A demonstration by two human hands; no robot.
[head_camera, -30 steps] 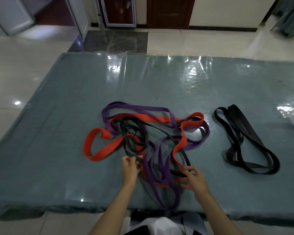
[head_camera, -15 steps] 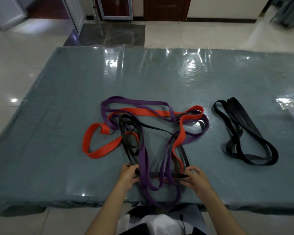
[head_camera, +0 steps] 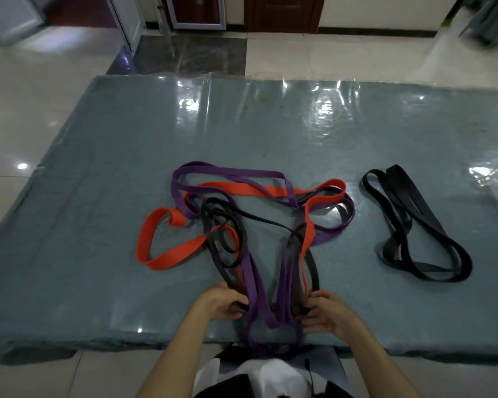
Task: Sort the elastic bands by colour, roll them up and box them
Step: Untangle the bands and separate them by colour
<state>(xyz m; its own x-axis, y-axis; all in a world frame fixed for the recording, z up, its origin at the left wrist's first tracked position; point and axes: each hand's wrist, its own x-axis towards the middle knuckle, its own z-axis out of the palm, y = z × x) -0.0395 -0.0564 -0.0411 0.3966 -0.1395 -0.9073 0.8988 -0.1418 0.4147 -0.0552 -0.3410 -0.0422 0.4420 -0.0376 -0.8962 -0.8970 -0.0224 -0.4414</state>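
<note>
While black band is pinched by left hand and right hand, near loops now dragged to table front edge; untangling from purple bands and red band underway.

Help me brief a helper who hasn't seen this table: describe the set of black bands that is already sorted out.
On the grey-green plastic-covered table, look right of the tangled heap of orange, purple and black elastic bands in the middle. There lies a separate bundle of black flat elastic bands, running diagonally toward the near right. It is all one colour, touches no other band, and neither hand is near it.
</note>
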